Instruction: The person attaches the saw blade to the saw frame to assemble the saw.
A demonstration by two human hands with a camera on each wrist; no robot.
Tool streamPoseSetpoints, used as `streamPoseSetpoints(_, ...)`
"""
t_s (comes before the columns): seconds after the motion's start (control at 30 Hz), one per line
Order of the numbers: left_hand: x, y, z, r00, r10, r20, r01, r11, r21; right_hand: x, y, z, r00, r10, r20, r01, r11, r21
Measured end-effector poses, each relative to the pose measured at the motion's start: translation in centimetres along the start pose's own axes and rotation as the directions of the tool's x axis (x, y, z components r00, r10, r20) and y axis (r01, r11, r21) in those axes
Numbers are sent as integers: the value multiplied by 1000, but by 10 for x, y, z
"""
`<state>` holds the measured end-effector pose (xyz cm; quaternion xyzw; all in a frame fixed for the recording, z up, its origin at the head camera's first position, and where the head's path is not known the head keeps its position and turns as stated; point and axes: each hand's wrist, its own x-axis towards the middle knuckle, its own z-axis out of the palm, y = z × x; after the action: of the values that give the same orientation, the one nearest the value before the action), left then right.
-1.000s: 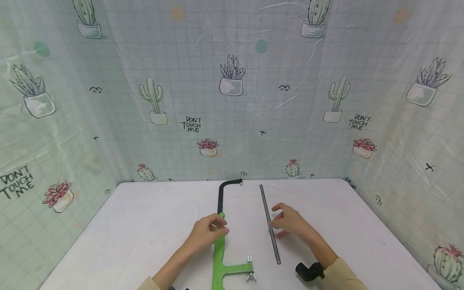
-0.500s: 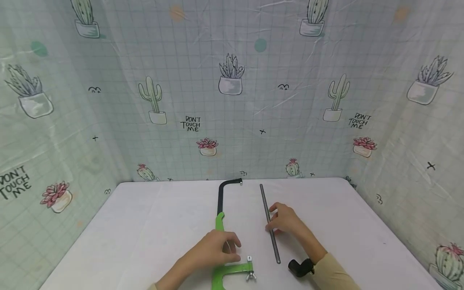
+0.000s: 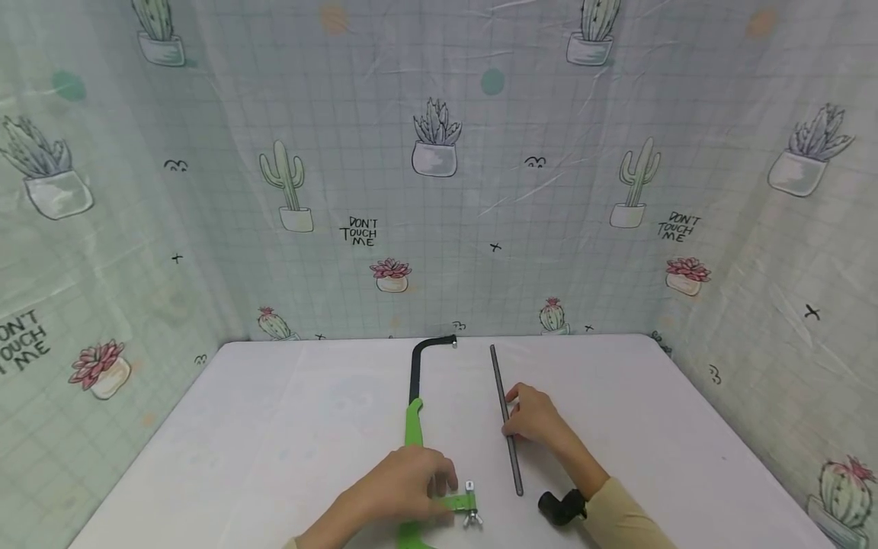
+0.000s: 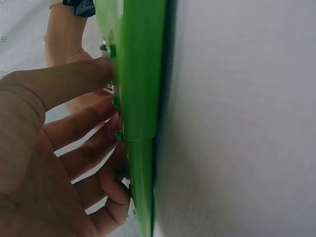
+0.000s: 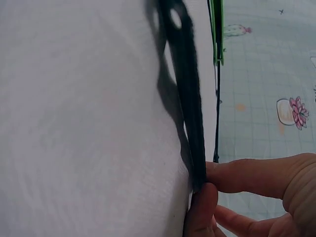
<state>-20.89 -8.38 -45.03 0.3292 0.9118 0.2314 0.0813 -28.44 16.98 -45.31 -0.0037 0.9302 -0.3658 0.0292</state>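
Observation:
A hacksaw frame [image 3: 414,427], green with a black curved front bow, lies lengthwise on the white table. My left hand [image 3: 405,484] is over its green part, with thumb and fingers spread on either side of the short green arm that carries a wing nut [image 3: 473,519]. In the left wrist view the left fingers [image 4: 79,123] reach the edge of the green frame [image 4: 140,98]. My right hand [image 3: 538,415] pinches a dark hacksaw blade [image 3: 498,377] near its middle, between thumb and fingertips. The right wrist view shows the toothed blade [image 5: 185,74], a hole at its near end.
The white table [image 3: 309,412] ends at a hanging cloth [image 3: 384,191] printed with cacti, at the back and both sides. A black elbow-shaped device [image 3: 561,508] sits at the right wrist, close above the table.
My left hand has moved toward me along the hacksaw frame, to the short arm. My right hand has closed its fingers on the blade, whose near end has shifted slightly left.

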Motion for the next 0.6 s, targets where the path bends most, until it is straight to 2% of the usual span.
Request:
streamPoseSetpoints(0.17, -1, 1, 1, 999, -34, 19, 34, 999, 0, 2, 0, 1, 1000, -6, -3, 6, 1000, 4)
streamPoseSetpoints(0.37, -1, 3, 0, 1000, -20, 19, 19, 998, 53, 6, 3, 0, 1000, 1, -5, -1, 1000, 25)
streamPoseSetpoints(0.6, -1, 2, 0, 1000, -10, 25, 8, 998, 55, 10, 9, 0, 997, 78, 14, -79, 987, 141)
